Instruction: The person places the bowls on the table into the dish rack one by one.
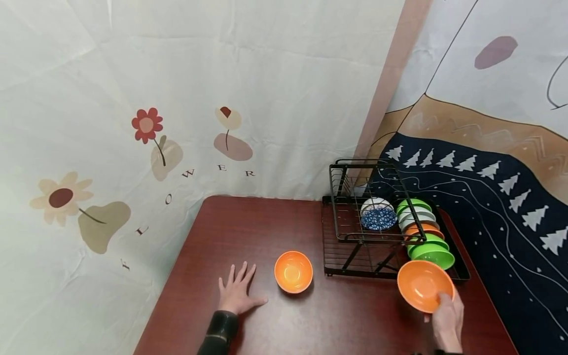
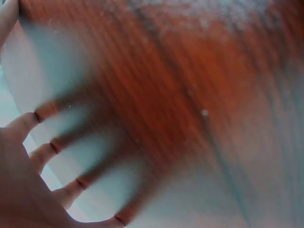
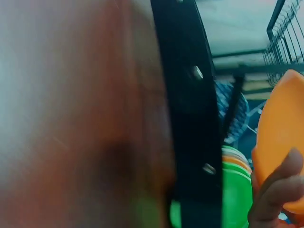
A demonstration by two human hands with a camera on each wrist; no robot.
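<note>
My right hand point(image 1: 448, 318) grips the lower right rim of an orange bowl point(image 1: 420, 285), its inside tilted up toward the head camera. This bowl overlaps the front corner of the black dish rack point(image 1: 361, 273) in the head view. In the right wrist view the fingers point(image 3: 280, 190) lie against the orange bowl. My left hand point(image 1: 237, 295) is on the table with its fingers spread, holding nothing. Just right of it another orange bowl point(image 1: 293, 271) stands upright on the table. The left wrist view shows the spread fingertips at the dark red wood.
Inside the rack's right side stands a leaning row of green bowls point(image 1: 432, 254), white bowls point(image 1: 414, 215) and an orange one. A blue patterned bowl point(image 1: 378, 219) sits beneath the upper tier. Behind the dark red table point(image 1: 248, 222) hangs a printed cloth point(image 1: 284, 74).
</note>
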